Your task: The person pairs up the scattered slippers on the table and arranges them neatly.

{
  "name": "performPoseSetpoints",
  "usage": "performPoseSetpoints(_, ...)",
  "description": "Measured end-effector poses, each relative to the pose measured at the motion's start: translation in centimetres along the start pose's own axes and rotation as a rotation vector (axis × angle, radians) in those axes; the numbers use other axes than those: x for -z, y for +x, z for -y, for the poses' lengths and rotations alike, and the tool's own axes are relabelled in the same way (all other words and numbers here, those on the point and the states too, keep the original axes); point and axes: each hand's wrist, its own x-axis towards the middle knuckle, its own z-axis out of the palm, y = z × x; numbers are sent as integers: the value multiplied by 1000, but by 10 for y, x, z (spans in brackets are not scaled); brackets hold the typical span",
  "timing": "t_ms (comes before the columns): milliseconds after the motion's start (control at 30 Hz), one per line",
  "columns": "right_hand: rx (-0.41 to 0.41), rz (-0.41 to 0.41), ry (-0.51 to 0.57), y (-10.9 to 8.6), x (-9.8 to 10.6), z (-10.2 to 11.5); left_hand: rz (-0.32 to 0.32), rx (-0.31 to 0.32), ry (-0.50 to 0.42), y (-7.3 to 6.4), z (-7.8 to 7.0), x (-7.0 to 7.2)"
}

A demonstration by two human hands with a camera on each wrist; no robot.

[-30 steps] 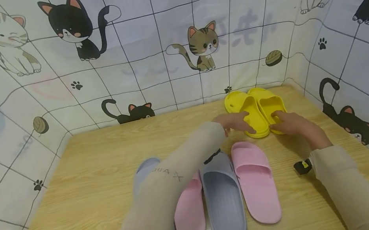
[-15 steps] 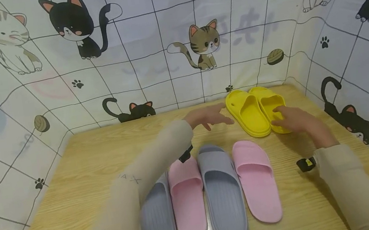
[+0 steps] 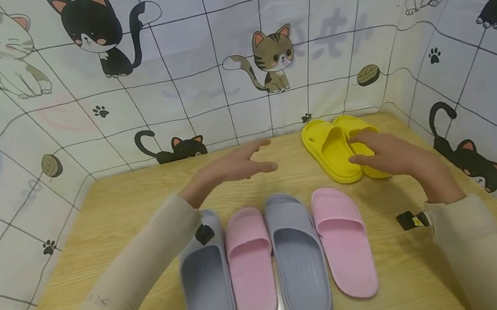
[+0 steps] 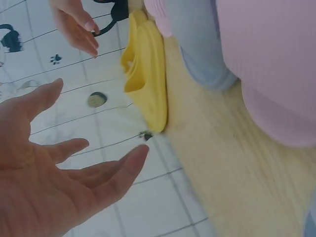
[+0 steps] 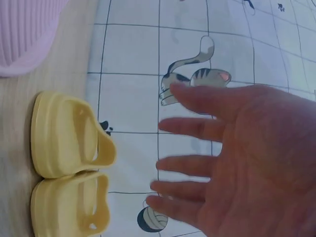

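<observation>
Two yellow slippers (image 3: 337, 155) stand side by side at the back right of the wooden table. My right hand (image 3: 388, 153) hovers over the right one, fingers extended and nothing held; the right wrist view shows its spread fingers (image 5: 190, 168) apart from the yellow pair. Left of them, my left hand (image 3: 235, 165) is held above the table behind the front row, fingers stretched out and holding nothing. That row runs from a grey slipper (image 3: 209, 295) to a pink slipper (image 3: 253, 277), another grey slipper (image 3: 302, 275) and another pink slipper (image 3: 350, 252), toes pointing away from me.
A cat-patterned, grid-lined cloth (image 3: 193, 40) rises behind the table and along both sides. The wooden tabletop (image 3: 121, 238) extends left of the slipper row. A small black device (image 3: 411, 220) sits at my right wrist, and another dark device (image 3: 204, 234) at my left.
My left hand has moved left, away from the yellow slippers, uncovering the grey and pink slippers at the left. My right hand has lifted a little off the right yellow slipper.
</observation>
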Motion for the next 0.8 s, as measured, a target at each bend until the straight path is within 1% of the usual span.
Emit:
performPoseSetpoints(100,48,18,14,-2,0,12,-77,-73,98,-19,6,4)
performPoseSetpoints(167,72,35,41,-3,0,19,-131,-85,160,-32,10,4)
performPoseSetpoints(267,82,73,75,-6,-2,27,-218,-50,222,-52,17,2)
performPoseSetpoints(333,84,99,91,-7,-4,32,-268,-23,238,-63,22,-2)
performPoseSetpoints(400,90,126,89,-7,-6,36,-299,-14,232,-71,28,-6)
performPoseSetpoints(500,97,169,86,-7,-10,39,-305,-19,217,-77,40,-11)
performPoseSetpoints(667,95,240,84,-5,-14,42,-301,-25,202,-83,62,-21)
performPoseSetpoints(800,104,290,88,-5,-18,44,-295,-47,178,-84,72,-29)
